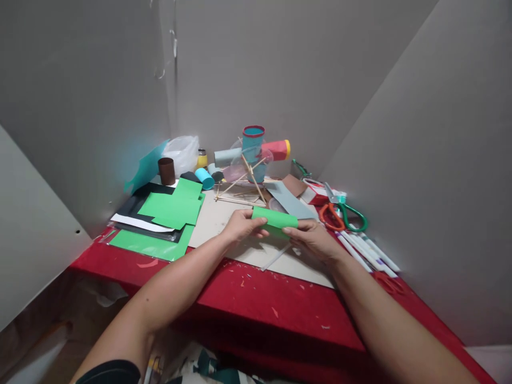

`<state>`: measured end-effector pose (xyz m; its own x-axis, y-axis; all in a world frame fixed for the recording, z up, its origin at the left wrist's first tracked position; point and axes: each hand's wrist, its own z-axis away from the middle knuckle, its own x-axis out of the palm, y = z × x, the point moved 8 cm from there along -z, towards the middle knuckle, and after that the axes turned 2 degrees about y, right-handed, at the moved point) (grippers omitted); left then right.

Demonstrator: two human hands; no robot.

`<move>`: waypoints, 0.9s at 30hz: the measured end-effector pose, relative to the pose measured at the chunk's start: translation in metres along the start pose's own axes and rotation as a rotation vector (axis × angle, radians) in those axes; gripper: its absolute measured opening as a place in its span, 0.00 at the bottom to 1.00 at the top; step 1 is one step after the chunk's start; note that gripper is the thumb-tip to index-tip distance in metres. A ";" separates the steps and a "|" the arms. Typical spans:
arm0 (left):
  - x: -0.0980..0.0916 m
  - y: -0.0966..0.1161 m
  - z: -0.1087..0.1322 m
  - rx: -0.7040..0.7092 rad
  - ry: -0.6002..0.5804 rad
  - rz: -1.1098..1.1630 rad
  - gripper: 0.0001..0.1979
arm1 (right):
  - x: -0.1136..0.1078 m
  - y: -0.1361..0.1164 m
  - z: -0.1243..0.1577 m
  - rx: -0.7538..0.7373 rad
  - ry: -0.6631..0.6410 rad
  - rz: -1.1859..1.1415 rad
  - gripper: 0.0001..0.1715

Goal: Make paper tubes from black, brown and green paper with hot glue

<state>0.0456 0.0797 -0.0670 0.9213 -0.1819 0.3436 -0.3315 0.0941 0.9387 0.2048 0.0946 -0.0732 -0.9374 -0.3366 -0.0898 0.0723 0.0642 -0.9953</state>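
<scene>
A strip of green paper (276, 217), curved along its length, is held up over a grey-beige board (240, 258). My left hand (245, 224) pinches its left end, thumb in front. At the right end, my right hand (314, 237) grips it the same way. Below the paper, a thin whitish stick or strip (276, 258) lies on the board near its front edge. Just behind my hands stands a frame of wooden sticks (251, 170), with a blue paper tube with a red rim (253, 144) and a red tube with a yellow end (277, 150) on it.
Green paper pieces (172, 205) lie on black sheets to the left, near a brown tube (167, 172) and a plastic bag (182, 152). To the right are orange-handled scissors (331, 217), green-handled scissors (355, 217) and several white markers (366, 250). Grey walls enclose the red-covered table (256, 288).
</scene>
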 end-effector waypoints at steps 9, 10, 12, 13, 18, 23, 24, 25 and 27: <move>0.002 0.008 0.003 0.007 -0.023 -0.030 0.13 | -0.001 -0.005 -0.002 -0.049 0.001 0.030 0.24; 0.002 0.008 0.003 0.006 -0.022 -0.035 0.13 | -0.001 -0.005 -0.002 -0.056 0.000 0.035 0.24; 0.001 0.008 0.003 0.001 -0.022 -0.045 0.12 | -0.002 -0.005 -0.003 -0.069 -0.005 0.045 0.23; 0.001 0.008 0.003 -0.002 -0.021 -0.049 0.11 | -0.002 -0.004 -0.004 -0.077 -0.009 0.050 0.23; -0.001 0.008 0.001 -0.008 -0.007 -0.064 0.08 | -0.007 0.004 -0.009 -0.105 -0.040 0.076 0.21; -0.002 0.009 0.003 -0.009 0.010 -0.070 0.08 | -0.014 0.010 -0.015 -0.125 -0.003 0.065 0.19; -0.002 0.009 0.003 -0.010 0.012 -0.071 0.09 | -0.015 0.010 -0.016 -0.130 0.003 0.066 0.19; -0.002 0.010 0.004 -0.010 0.015 -0.072 0.09 | -0.016 0.009 -0.016 -0.136 0.006 0.069 0.19; -0.001 0.011 0.005 -0.010 0.022 -0.077 0.09 | -0.015 0.004 -0.014 -0.149 0.002 0.082 0.19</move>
<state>0.0396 0.0760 -0.0568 0.9483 -0.1673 0.2696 -0.2576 0.0904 0.9620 0.2144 0.1135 -0.0758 -0.9311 -0.3228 -0.1701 0.0972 0.2298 -0.9684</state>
